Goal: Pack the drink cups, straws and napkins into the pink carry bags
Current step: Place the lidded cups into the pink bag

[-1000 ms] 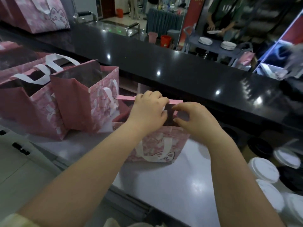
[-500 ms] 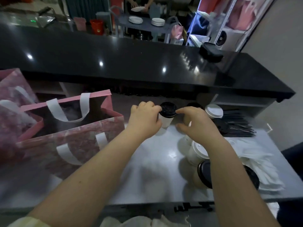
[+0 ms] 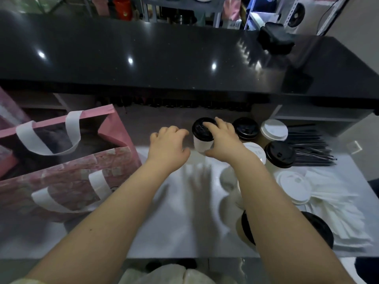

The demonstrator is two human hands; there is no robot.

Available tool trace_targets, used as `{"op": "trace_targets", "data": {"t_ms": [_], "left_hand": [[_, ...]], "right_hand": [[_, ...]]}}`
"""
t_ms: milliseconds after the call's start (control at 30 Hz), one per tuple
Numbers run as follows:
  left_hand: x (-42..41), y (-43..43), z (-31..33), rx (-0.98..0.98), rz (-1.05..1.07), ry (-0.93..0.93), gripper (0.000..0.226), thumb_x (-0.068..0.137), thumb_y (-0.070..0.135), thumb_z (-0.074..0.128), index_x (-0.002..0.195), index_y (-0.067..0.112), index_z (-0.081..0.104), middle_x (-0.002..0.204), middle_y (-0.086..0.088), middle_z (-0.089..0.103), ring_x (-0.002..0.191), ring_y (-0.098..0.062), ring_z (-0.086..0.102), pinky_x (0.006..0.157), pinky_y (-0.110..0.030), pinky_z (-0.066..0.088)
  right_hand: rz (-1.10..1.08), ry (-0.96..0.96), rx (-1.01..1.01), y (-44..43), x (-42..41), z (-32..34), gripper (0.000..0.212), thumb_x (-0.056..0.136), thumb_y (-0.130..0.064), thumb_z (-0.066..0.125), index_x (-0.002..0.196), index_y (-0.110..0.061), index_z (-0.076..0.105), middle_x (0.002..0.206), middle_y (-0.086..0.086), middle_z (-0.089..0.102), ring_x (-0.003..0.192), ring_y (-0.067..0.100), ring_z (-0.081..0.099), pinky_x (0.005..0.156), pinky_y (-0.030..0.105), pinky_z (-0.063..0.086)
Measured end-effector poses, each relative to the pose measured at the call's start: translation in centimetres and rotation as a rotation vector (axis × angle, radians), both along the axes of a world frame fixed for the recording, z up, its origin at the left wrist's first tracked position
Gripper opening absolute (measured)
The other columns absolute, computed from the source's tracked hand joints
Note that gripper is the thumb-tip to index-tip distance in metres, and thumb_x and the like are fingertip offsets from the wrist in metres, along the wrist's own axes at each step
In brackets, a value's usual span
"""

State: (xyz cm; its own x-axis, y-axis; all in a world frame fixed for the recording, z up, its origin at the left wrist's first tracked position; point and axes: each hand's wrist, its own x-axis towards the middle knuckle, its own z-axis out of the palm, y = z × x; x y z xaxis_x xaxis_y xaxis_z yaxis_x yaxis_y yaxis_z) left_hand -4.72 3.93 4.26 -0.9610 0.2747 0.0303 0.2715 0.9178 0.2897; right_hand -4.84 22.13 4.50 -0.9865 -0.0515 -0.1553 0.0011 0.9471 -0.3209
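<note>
grips, at centre frame on the grey tabletop (image 3: pixel 176 218), a white paper cup (image 3: pixel 200 144) with a black lid, using the right hand (image 3: pixel 222 140): fingers (image 3: pixel 211 126) curled over the lid, thumb pressed low against the cup's wall. poises the left hand (image 3: pixel 168 145) just beside the cup's left side, fingers loosely curled, holding nothing, seemingly a sliver short of touching. stands upright, that cup, apart from the open pink carry bag (image 3: pixel 67 181) at the left of the frame, with more lidded cups (image 3: pixel 280 153), black straws (image 3: pixel 311 144) and white napkins (image 3: pixel 338 212) to the right. probably handles as light, thin-walled and easy to dent; cannot tell whether filled. likely has a press-on lid that could pop off under a lift, so best taken round the wall at mid-height, one hand either side, gently, and kept upright. expect a soft, floppy bag mouth with loose white handles, so lower straight down between them.
</note>
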Motion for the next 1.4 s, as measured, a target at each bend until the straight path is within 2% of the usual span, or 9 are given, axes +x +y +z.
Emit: {"op": "trace_targets", "data": {"t_ms": [400, 600, 700, 833, 967, 1167, 1233, 1300, 1400], "left_hand": [[-0.8, -1.0, 4.8, 0.072, -0.046, 0.149, 0.042, 0.09, 0.031, 0.058, 0.131, 0.029, 0.056, 0.132, 0.006, 0.054, 0.127, -0.022, 0.043, 0.102, -0.043, 0.03], [-0.2, -4.8, 8.2, 0.139, -0.024, 0.317, 0.038, 0.085, 0.025, 0.064, 0.123, 0.026, 0.064, 0.123, 0.006, 0.062, 0.121, -0.021, 0.049, 0.098, -0.042, 0.035], [0.6, -8.3, 9.8, 0.209, 0.014, 0.392, 0.028, 0.085, 0.018, 0.067, 0.112, 0.024, 0.072, 0.116, 0.006, 0.067, 0.115, -0.022, 0.057, 0.096, -0.045, 0.041], [2.4, -14.6, 10.2, 0.208, 0.082, 0.42, 0.02, 0.082, 0.017, 0.074, 0.1, 0.025, 0.077, 0.111, 0.008, 0.069, 0.111, -0.021, 0.058, 0.096, -0.052, 0.042], [4.3, -20.2, 9.8, 0.235, 0.18, 0.355, 0.033, 0.071, 0.024, 0.084, 0.103, 0.024, 0.074, 0.101, 0.009, 0.066, 0.103, -0.019, 0.055, 0.09, -0.037, 0.045], [4.6, -23.2, 9.2, 0.275, 0.15, 0.16, 0.067, 0.059, 0.044, 0.089, 0.121, 0.032, 0.065, 0.107, 0.017, 0.059, 0.105, -0.01, 0.054, 0.094, -0.039, 0.049], [4.5, -23.6, 9.2, 0.254, 0.092, 0.124, 0.081, 0.054, 0.053, 0.086, 0.128, 0.037, 0.058, 0.122, 0.016, 0.058, 0.121, -0.014, 0.049, 0.105, -0.041, 0.041], [4.4, -24.2, 9.0, 0.194, 0.093, 0.074, 0.097, 0.051, 0.059, 0.084, 0.138, 0.04, 0.045, 0.145, 0.015, 0.045, 0.145, -0.018, 0.024, 0.119, -0.048, 0.019], [4.5, -24.9, 8.4, 0.201, 0.083, 0.019, 0.116, 0.052, 0.059, 0.085, 0.149, 0.046, 0.023, 0.16, 0.017, 0.018, 0.148, -0.011, -0.012, 0.12, -0.052, -0.007]], "right_hand": [[-0.016, 0.015, 0.024, -1.9, -2.9, -1.1, 0.078, 0.079, -0.029, 0.072, 0.145, -0.03, 0.03, 0.143, 0.01, 0.028, 0.125, 0.037, 0.029, 0.099, 0.047, 0.038], [0.113, 0.157, -0.212, -4.0, -0.7, 4.7, 0.082, 0.072, -0.032, 0.077, 0.142, -0.038, 0.034, 0.132, -0.001, 0.03, 0.123, 0.024, 0.029, 0.09, 0.034, 0.038], [0.226, 0.311, -0.269, -5.5, -0.5, 8.3, 0.083, 0.071, -0.027, 0.077, 0.144, -0.037, 0.038, 0.137, -0.003, 0.031, 0.125, 0.02, 0.029, 0.099, 0.033, 0.036], [0.329, 0.467, -0.6, -8.0, 0.6, 11.7, 0.081, 0.072, -0.018, 0.079, 0.142, -0.037, 0.044, 0.139, -0.007, 0.034, 0.133, 0.013, 0.031, 0.109, 0.024, 0.031], [0.425, 0.436, -0.82, -11.4, 1.9, 13.2, 0.078, 0.073, -0.015, 0.078, 0.141, -0.038, 0.046, 0.134, -0.009, 0.038, 0.129, 0.007, 0.038, 0.108, 0.02, 0.036], [0.515, 0.34, -0.67, -17.1, 2.5, 13.2, 0.079, 0.076, -0.018, 0.077, 0.144, -0.038, 0.042, 0.137, -0.011, 0.034, 0.133, 0.011, 0.033, 0.111, 0.033, 0.037], [0.51, 0.369, -0.619, -18.6, 2.6, 13.0, 0.079, 0.076, -0.021, 0.077, 0.144, -0.038, 0.041, 0.138, -0.011, 0.033, 0.133, 0.01, 0.03, 0.11, 0.028, 0.035], [0.489, 0.399, -0.602, -19.7, 2.7, 13.2, 0.078, 0.075, -0.023, 0.077, 0.143, -0.038, 0.042, 0.137, -0.012, 0.033, 0.131, 0.008, 0.029, 0.106, 0.022, 0.033], [0.462, 0.447, -0.608, -21.0, 2.8, 13.8, 0.077, 0.073, -0.027, 0.076, 0.141, -0.04, 0.044, 0.133, -0.014, 0.035, 0.128, 0.009, 0.032, 0.103, 0.022, 0.036]]}}
